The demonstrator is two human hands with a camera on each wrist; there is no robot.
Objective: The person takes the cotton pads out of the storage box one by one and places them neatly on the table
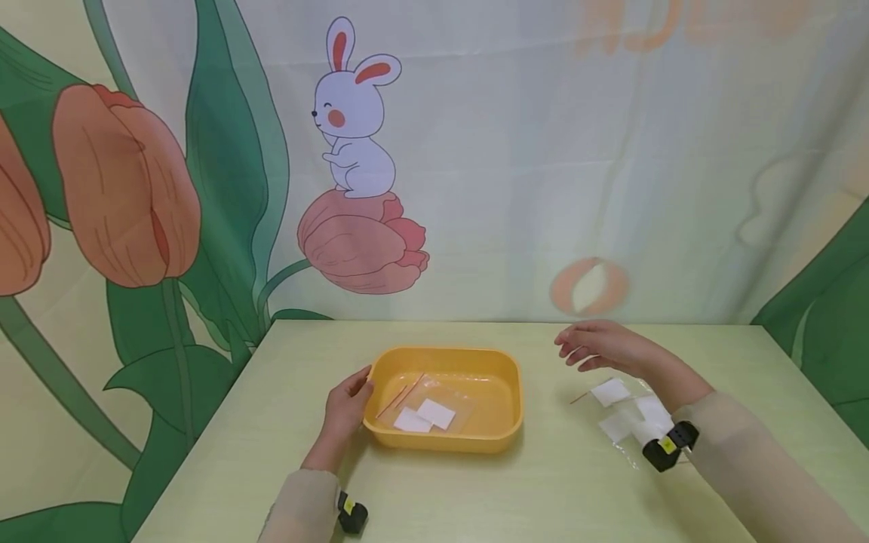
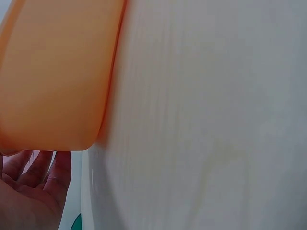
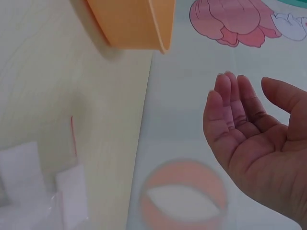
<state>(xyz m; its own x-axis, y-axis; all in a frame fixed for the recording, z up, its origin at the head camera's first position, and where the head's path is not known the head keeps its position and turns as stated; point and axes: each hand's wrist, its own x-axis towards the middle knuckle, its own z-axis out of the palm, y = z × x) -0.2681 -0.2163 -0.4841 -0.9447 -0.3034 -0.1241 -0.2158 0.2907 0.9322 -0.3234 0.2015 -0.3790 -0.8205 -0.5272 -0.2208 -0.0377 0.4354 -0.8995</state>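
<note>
A yellow plastic tray (image 1: 498, 392) stands on the table, with clear zip bags (image 1: 462, 400) bearing white labels and red seal strips in its left part. My left hand (image 1: 346, 403) holds the tray's left end at the rim; in the left wrist view its fingers (image 2: 58, 175) are partly hidden by the tray wall. To the right, my right hand (image 1: 604, 348) hovers above the table with nothing in it, its fingers relaxed and slightly bent. Below it lies a loose pile of similar clear bags (image 1: 618, 426) with white labels, partly covered by my right forearm and wrist camera.
The pale table (image 1: 475, 498) ends at a hanging cloth (image 1: 489, 226) printed with a rabbit and tulips. A black wrist camera (image 1: 353, 516) sits on my left sleeve, and another wrist camera (image 1: 661, 452) on the right one.
</note>
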